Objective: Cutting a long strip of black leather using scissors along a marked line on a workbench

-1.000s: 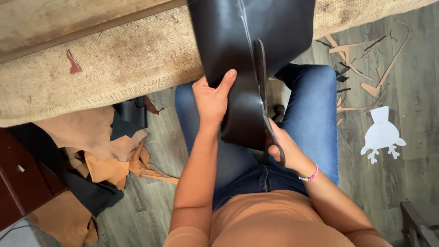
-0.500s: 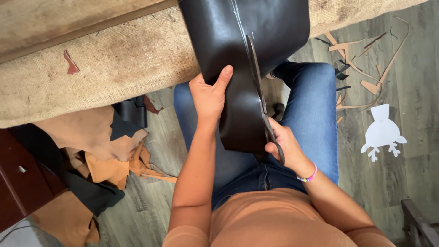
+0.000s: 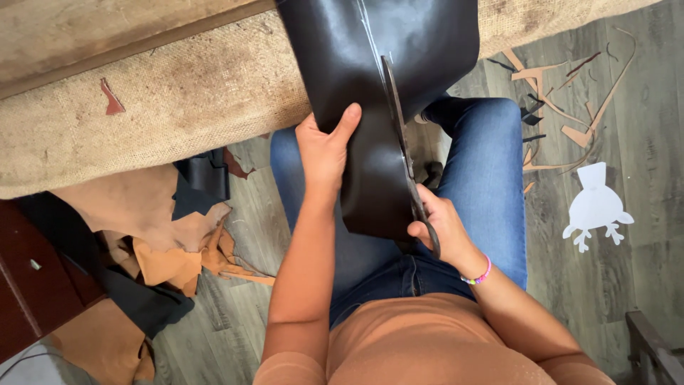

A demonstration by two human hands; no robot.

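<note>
- Left hand point(image 3: 324, 153): clamped on the left edge of the black leather sheet point(image 3: 370, 93), thumb on top and pointing up across the surface, fingers hidden beneath.
- Right hand point(image 3: 438, 228): closed through the handle loops of the scissors point(image 3: 402, 150) — the grip is firm, with the loops mostly covered by the fingers.
- Scissors: long dark blades run up the sheet just right of its middle, tip toward the table; how far the blades are parted cannot be told.
- Black leather sheet: hangs from the burlap-covered table point(image 3: 178, 93) down over the person's lap, its lower edge between the two hands, above the blue jeans point(image 3: 491, 185).
- Floor, left: tan and brown leather offcuts point(image 3: 167, 249) piled with darker pieces beside them.
- Floor, right: thin brown leather strips point(image 3: 570, 107) scattered, and a white paper cut-out point(image 3: 595, 207) lying flat — well apart from the hands.
- Table top: one small reddish scrap point(image 3: 112, 98) lies on the burlap.
</note>
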